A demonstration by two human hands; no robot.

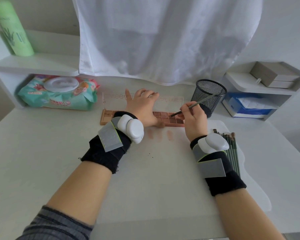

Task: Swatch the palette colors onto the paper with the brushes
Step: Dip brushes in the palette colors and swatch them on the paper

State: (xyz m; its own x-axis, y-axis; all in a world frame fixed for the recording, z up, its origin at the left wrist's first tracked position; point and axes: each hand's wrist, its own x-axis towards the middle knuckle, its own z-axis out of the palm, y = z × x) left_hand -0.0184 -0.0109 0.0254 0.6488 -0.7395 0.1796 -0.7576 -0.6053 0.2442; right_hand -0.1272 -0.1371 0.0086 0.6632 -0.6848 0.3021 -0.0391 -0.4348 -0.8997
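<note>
Right hand grip pinches a brush, tip in the palette; left hand rests flat, fingers spread.

Left wrist: my left hand wears a black knit band, a grey strap edged in lime, and a white rounded pod on top
Right wrist: my right hand wears the same; black band, grey strap, white pod
Left sleeve: dark grey ribbed cuff pushed up the forearm
</note>
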